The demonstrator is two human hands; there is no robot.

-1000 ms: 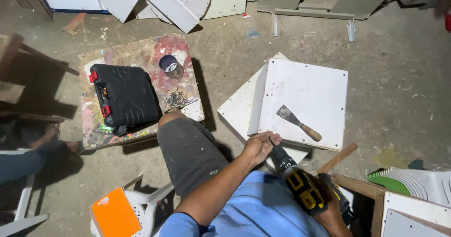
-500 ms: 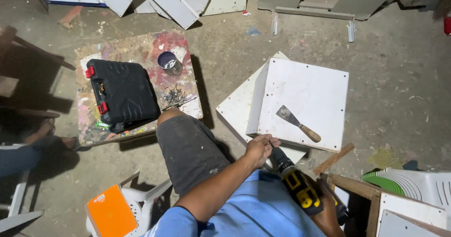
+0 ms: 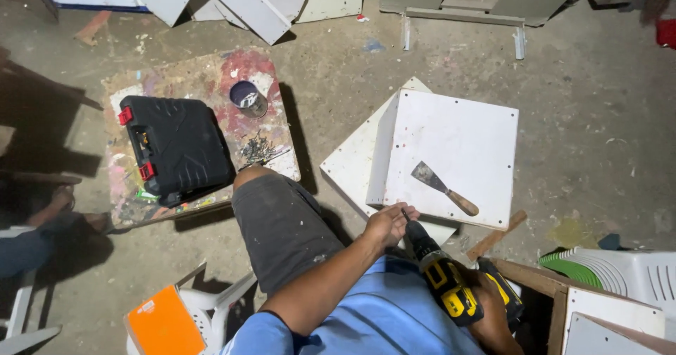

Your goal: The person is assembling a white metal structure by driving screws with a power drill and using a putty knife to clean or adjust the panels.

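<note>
Seen from above, a workshop floor (image 3: 338, 109) of stained concrete. At far left, beside a white chair frame, someone else's leg and sandalled foot (image 3: 60, 204). Next along, a paint-smeared board (image 3: 186, 73) lying flat on the floor, carrying a closed black tool case (image 3: 176, 147) with red latches across its left half, a small round tin (image 3: 248, 98) near its top edge and a scatter of screws (image 3: 257, 147) toward its right edge. Below, at the lower left, an orange pad (image 3: 163, 323) resting on a white plastic chair.

At centre, a bent knee in dark grey shorts, and past it the left hand (image 3: 386, 225), fingers curled and pinched around the tip of a yellow-and-black cordless drill (image 3: 443, 281), right at the near edge of a white square panel (image 3: 451, 154). Farther right and lower, the right hand (image 3: 493, 320) wrapped around the drill's grip, largely hidden behind the tool. On the panel, stacked over a second white board, a putty knife (image 3: 443, 188) with wooden handle, lying diagonally near the near edge, just beyond the left hand and apart from it.

At lower right, wooden box frames and stacked white plastic chairs, one green.
</note>
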